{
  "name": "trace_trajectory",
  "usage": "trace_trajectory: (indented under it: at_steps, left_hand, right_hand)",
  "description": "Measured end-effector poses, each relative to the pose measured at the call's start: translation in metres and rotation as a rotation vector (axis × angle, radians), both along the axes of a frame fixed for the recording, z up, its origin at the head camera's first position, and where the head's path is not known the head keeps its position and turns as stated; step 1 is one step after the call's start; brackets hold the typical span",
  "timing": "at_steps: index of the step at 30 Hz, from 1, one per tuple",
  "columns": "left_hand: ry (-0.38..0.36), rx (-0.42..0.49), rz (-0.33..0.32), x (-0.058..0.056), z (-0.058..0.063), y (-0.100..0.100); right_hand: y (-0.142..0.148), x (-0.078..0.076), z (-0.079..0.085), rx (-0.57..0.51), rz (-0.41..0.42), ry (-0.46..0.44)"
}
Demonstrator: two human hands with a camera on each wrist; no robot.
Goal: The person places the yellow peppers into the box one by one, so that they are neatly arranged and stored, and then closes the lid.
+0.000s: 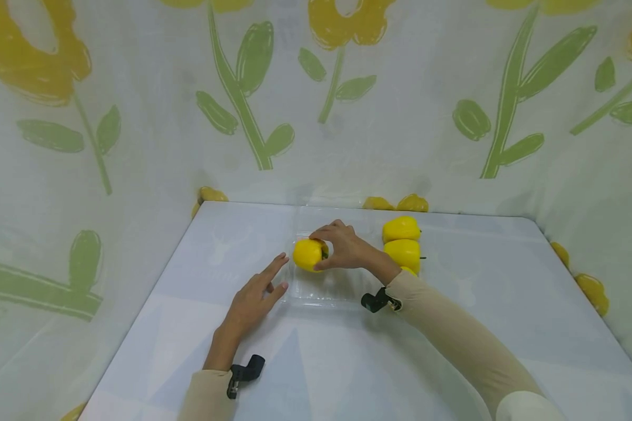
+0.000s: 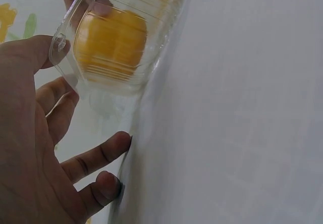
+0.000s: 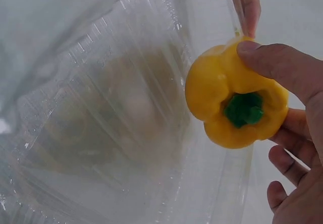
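My right hand (image 1: 342, 244) pinches a yellow bell pepper (image 1: 306, 255) between thumb and fingers. The pepper lies sideways, its green stem (image 3: 245, 110) facing the palm. It sits over the left part of a clear plastic clamshell container (image 1: 329, 295), whose lid stands raised at the back. Seen from the right wrist, the ribbed container floor (image 3: 116, 113) has no pepper on it. Beside the container's left edge, my left hand (image 1: 253, 301) has its fingers extended and thumb apart. Its fingertips (image 2: 59, 52) are right at the clear rim in the left wrist view.
Right of the container, yellow bell peppers (image 1: 402, 252) stand in a row on the pale table (image 1: 484, 327); the nearest is partly hidden by the right wrist. A flower-printed curtain (image 1: 400, 117) hangs behind the table and along its sides.
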State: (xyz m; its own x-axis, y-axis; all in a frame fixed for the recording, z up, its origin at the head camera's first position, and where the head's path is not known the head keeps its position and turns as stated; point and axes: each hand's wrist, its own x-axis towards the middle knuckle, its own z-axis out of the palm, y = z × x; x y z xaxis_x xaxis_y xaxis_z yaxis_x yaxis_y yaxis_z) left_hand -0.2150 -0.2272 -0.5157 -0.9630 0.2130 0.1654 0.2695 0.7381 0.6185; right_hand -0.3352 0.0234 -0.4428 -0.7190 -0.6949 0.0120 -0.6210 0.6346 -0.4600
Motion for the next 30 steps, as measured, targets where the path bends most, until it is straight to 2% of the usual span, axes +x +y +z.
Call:
trace_trajectory:
  at_steps: [17, 21, 30]
  left_hand:
    - [-0.033, -0.006, 0.013, 0.001, 0.002, 0.001]
    - [-0.035, -0.025, 0.014, 0.000, 0.002, 0.001]
    - [-0.024, -0.023, 0.013, -0.002, 0.000, 0.000]
  right_hand:
    - [-0.001, 0.002, -0.004, 0.067, 0.039, 0.019]
    - [0.002, 0.004, 0.003, 0.085, 0.037, 0.022]
    - [0.017, 0.008, 0.031, 0.063, -0.023, 0.058]
